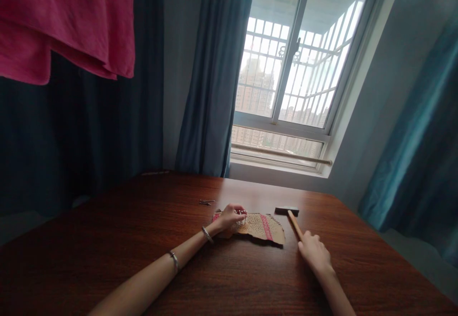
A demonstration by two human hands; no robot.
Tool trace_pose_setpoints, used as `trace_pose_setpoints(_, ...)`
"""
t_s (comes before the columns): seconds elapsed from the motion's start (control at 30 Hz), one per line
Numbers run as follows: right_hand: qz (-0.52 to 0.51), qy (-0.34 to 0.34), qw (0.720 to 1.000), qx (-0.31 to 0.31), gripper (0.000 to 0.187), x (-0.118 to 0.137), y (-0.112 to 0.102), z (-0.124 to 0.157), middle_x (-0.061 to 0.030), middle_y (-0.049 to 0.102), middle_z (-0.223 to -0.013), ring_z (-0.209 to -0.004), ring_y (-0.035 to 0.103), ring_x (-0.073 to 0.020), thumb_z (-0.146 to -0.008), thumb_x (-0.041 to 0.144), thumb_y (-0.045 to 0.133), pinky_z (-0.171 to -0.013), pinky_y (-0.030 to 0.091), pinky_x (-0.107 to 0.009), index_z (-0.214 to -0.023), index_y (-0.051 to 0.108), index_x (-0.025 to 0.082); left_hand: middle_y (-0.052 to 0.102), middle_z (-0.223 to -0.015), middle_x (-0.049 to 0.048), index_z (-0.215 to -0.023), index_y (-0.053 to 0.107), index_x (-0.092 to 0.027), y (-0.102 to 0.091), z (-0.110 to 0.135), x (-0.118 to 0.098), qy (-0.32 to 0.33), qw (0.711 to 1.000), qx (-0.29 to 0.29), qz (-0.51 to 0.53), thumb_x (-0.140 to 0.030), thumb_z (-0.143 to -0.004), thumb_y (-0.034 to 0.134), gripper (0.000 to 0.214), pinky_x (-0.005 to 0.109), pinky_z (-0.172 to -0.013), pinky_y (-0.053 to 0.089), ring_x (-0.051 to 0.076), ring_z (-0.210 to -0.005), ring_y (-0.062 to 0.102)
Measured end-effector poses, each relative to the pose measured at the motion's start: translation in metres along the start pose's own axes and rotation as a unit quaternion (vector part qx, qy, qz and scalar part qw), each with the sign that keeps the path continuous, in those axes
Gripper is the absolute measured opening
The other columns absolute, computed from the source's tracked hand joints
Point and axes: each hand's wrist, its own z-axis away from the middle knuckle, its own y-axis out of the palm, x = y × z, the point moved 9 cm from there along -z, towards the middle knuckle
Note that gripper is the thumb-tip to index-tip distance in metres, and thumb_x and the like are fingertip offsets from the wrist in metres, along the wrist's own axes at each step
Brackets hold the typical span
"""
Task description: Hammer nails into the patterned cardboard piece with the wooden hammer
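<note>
My right hand is wrapped round the wooden handle of a hammer. The hammer's dark head lies low over the table, just right of a piece of cardboard. The cardboard has a torn lower edge, many small dark holes or dots and pink patterned bands. Over its left part is my left hand, its fingers pinched together. White and reddish bits show around those fingertips, too small to name, and whatever is in the pinch cannot be made out. The hand covers part of the cardboard.
Several thin metal pieces, perhaps nails, lie behind my left hand. All this rests on a brown wooden table. A pink cloth hangs at upper left. Blue curtains and a barred window stand beyond the table.
</note>
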Motion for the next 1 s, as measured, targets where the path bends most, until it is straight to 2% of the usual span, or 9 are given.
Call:
trace_pose_setpoints(0.1, -0.009, -0.013, 0.999, 0.028, 0.03, 0.002, 0.009, 0.001, -0.0188, 0.058, -0.094, -0.086, 0.062, -0.0293, -0.085, 0.028, 0.034, -0.068, 0.044, -0.037, -0.097, 0.056, 0.012, 0.068, -0.077, 0.0041, -0.08, 0.069, -0.012, -0.001, 0.001, -0.001, -0.001, 1.0, 0.002, -0.002, -0.03, -0.07, 0.06, 0.022, 0.019, -0.061, 0.041, 0.014, -0.071, 0.059)
trace_pose_setpoints(0.3, -0.066, -0.011, 0.998, 0.017, 0.032, 0.005, 0.008, -0.002, -0.0177, 0.056, -0.094, -0.083, 0.063, -0.0281, -0.087, 0.029, 0.026, -0.065, 0.044, -0.036, -0.097, 0.051, 0.012, 0.068, -0.077, 0.0046, -0.079, 0.069, -0.012, -0.001, 0.002, -0.002, -0.001, 1.0, -0.002, -0.002, -0.03, -0.07, 0.061, 0.022, 0.02, -0.062, 0.041, 0.014, -0.071, 0.059)
trace_pose_setpoints(0.43, -0.212, -0.03, 0.977, 0.007, 0.023, 0.01, 0.005, -0.006, -0.0122, 0.057, -0.087, -0.078, 0.061, -0.0235, -0.083, 0.032, 0.035, -0.063, 0.044, -0.031, -0.087, 0.052, 0.017, 0.068, -0.078, 0.0048, -0.081, 0.069, -0.012, -0.001, 0.003, -0.003, 0.001, 1.0, 0.002, -0.006, -0.03, -0.07, 0.06, 0.023, 0.02, -0.061, 0.041, 0.014, -0.069, 0.058)
trace_pose_setpoints(0.5, -0.357, -0.035, 0.933, 0.021, 0.022, 0.018, 0.0, -0.006, -0.0069, 0.056, -0.076, -0.063, 0.058, -0.0181, -0.081, 0.037, 0.04, -0.052, 0.041, -0.027, -0.084, 0.052, 0.018, 0.068, -0.077, 0.0044, -0.08, 0.069, -0.012, -0.002, 0.003, -0.004, -0.001, 1.0, 0.002, -0.012, -0.029, -0.07, 0.06, 0.022, 0.02, -0.061, 0.041, 0.013, -0.069, 0.058)
trace_pose_setpoints(0.6, -0.574, -0.027, 0.809, 0.119, 0.032, 0.042, -0.004, 0.006, 0.0009, 0.051, -0.065, -0.039, 0.042, -0.0081, -0.074, 0.049, 0.048, -0.035, 0.028, -0.021, -0.085, 0.05, 0.019, 0.068, -0.077, 0.004, -0.08, 0.069, -0.012, -0.002, 0.003, -0.004, -0.007, 1.0, -0.001, -0.024, -0.029, -0.07, 0.06, 0.022, 0.019, -0.061, 0.04, 0.013, -0.069, 0.057)
trace_pose_setpoints(0.67, -0.653, -0.036, 0.73, 0.197, 0.038, 0.064, -0.01, 0.022, 0.0032, 0.049, -0.065, -0.035, 0.034, -0.0037, -0.068, 0.052, 0.055, -0.032, 0.022, -0.018, -0.085, 0.05, 0.018, 0.068, -0.077, 0.0039, -0.08, 0.069, -0.012, -0.001, 0.002, -0.002, -0.007, 1.0, -0.003, -0.028, -0.029, -0.07, 0.06, 0.021, 0.019, -0.061, 0.04, 0.013, -0.069, 0.057)
trace_pose_setpoints(0.7, -0.672, -0.044, 0.702, 0.23, 0.04, 0.074, -0.015, 0.031, 0.0037, 0.049, -0.065, -0.034, 0.033, -0.0025, -0.066, 0.053, 0.058, -0.031, 0.021, -0.017, -0.084, 0.05, 0.018, 0.068, -0.076, 0.0039, -0.079, 0.069, -0.012, -0.001, 0.002, -0.001, -0.005, 1.0, -0.004, -0.026, -0.029, -0.07, 0.061, 0.021, 0.019, -0.061, 0.04, 0.014, -0.069, 0.057)
trace_pose_setpoints(0.77, -0.686, -0.064, 0.67, 0.277, 0.042, 0.089, -0.023, 0.047, 0.0046, 0.047, -0.06, -0.034, 0.031, -0.0014, -0.064, 0.055, 0.062, -0.03, 0.019, -0.016, -0.078, 0.05, 0.017, 0.068, -0.076, 0.0039, -0.079, 0.069, -0.012, 0.0, 0.001, 0.001, -0.003, 1.0, -0.006, -0.016, -0.029, -0.069, 0.061, 0.021, 0.019, -0.062, 0.04, 0.014, -0.07, 0.058)
trace_pose_setpoints(1.0, -0.701, -0.101, 0.614, 0.348, 0.038, 0.113, -0.03, 0.073, 0.0055, 0.046, -0.061, -0.032, 0.029, 0.0002, -0.069, 0.053, 0.061, -0.028, 0.015, -0.015, -0.073, 0.047, 0.018, 0.068, -0.078, 0.0031, -0.08, 0.068, -0.013, 0.002, 0.001, 0.005, -0.007, 1.0, 0.01, -0.002, -0.03, -0.069, 0.06, 0.021, 0.02, -0.067, 0.042, 0.015, -0.074, 0.059)
